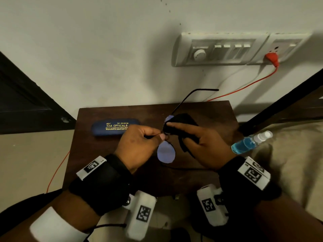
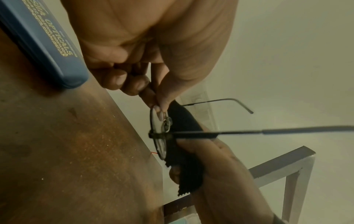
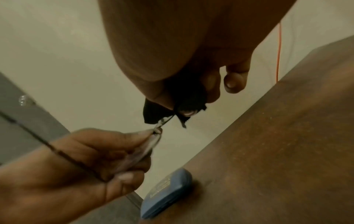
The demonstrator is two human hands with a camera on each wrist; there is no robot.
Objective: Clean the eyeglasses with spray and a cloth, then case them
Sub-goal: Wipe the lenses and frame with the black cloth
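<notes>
Both hands grip: left (image 1: 138,145) pinches eyeglasses (image 1: 165,152), right (image 1: 208,145) cloth (image 1: 181,123); case (image 1: 115,126) reads "SHA OPTICALS", smaller print unclear

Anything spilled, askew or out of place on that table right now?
One oddity: the clear spray bottle of blue liquid lies on its side off the dark wooden table, on beige bedding. No spill visible. The blue glasses case sits closed on the table.

The near part of the dark brown wooden table (image 1: 108,165) is left bare. The far left is blocked by a closed blue eyeglass case (image 1: 115,126); the right edge is flanked by a clear spray bottle of blue liquid (image 1: 250,143).
</notes>
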